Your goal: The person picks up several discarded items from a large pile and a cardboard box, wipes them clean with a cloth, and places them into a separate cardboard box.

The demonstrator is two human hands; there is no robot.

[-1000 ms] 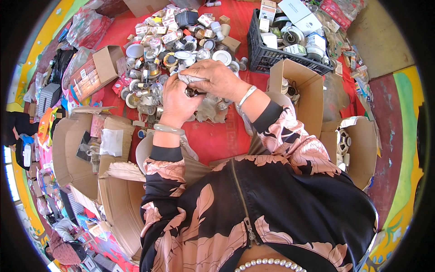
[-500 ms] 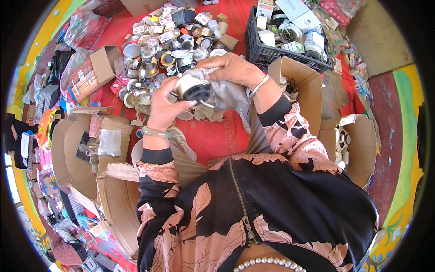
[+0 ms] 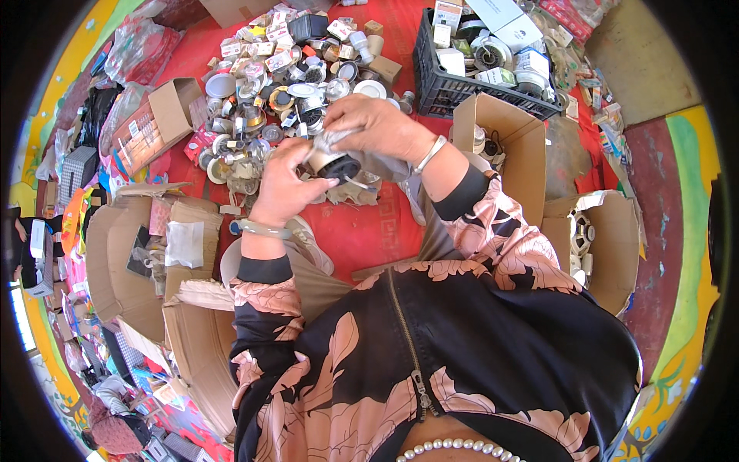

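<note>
Between finger and thumb, my left hand [image 3: 289, 183] grips a round white-and-black downlight [image 3: 336, 165] with a short wire at its lower right. My right hand [image 3: 375, 127] is closed on a grey cloth [image 3: 377, 163] and presses it against the white top of the downlight. Part of the cloth hangs down behind the light. Just beyond my hands lies a heap of lamps, spotlights and small boxes [image 3: 269, 100] on the red carpet [image 3: 369, 239].
A black plastic crate [image 3: 462, 92] full of lights stands at the far right. Open cardboard boxes sit right [image 3: 531, 154], further right [image 3: 612, 231] and left [image 3: 115, 254]. A brown carton [image 3: 169, 115] lies tipped at far left. Another person [image 3: 112, 427] is at the lower left.
My right hand has moved left and slightly down, bringing the cloth over the white top of the downlight. The downlight has tilted, its black face turned more downward.
</note>
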